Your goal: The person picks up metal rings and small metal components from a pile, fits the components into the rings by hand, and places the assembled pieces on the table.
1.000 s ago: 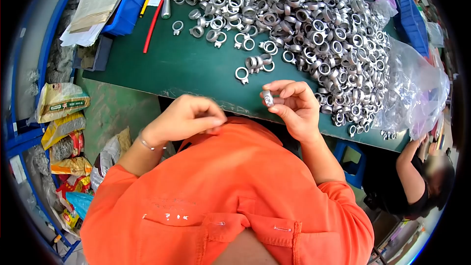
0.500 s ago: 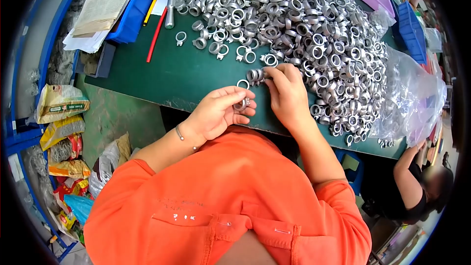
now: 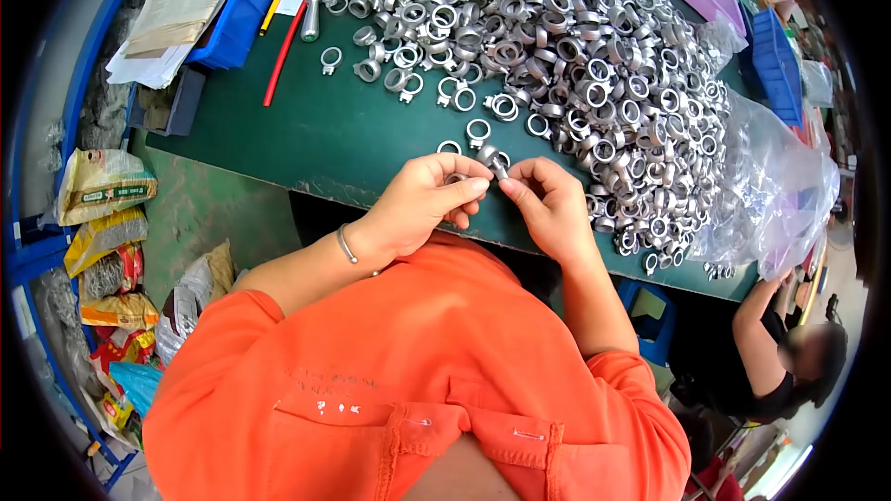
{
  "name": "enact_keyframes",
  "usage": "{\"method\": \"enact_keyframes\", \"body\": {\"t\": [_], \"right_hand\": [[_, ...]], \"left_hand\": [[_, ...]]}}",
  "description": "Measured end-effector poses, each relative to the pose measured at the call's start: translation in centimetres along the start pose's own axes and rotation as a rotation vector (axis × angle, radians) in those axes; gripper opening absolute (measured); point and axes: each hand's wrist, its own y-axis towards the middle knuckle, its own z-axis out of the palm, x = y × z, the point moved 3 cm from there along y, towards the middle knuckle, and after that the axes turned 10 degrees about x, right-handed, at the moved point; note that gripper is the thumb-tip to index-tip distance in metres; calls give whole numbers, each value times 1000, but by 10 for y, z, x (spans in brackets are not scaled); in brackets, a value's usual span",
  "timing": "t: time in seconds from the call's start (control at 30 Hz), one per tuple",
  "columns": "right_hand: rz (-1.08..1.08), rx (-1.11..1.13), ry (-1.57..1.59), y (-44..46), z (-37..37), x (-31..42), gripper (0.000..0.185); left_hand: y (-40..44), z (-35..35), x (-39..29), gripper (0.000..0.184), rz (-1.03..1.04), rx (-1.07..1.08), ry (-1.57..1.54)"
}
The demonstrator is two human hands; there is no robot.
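Your L hand (image 3: pixel 425 204) is clamped on a grey metal ring (image 3: pixel 455 179), partly hidden; fingertips of your R hand (image 3: pixel 555 211) pinch a tilted grey metal part (image 3: pixel 490 159) btwn both. Heaped metal rings (image 3: pixel 594 83) lie beyond R hand, on green surface (image 3: pixel 251 144).

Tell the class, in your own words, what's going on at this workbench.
Someone in an orange top has the left hand and right hand together at a small metal ring, near the edge of a green table. A large heap of similar rings lies beyond, with a few scattered beside it.
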Motion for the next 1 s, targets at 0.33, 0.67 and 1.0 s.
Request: {"method": "enact_keyframes", "body": {"t": [0.33, 0.67, 1.0], "right_hand": [[-103, 133, 348, -10, -1, 11, 5], [-367, 72, 203, -12, 4, 12, 12], [-203, 203, 638, -9, 8, 5, 13]], "left_hand": [[-5, 9, -8, 17, 80, -30, 105], [-12, 16, -17, 11, 244, 8, 366], [-14, 18, -18, 6, 347, 96, 605]]}}
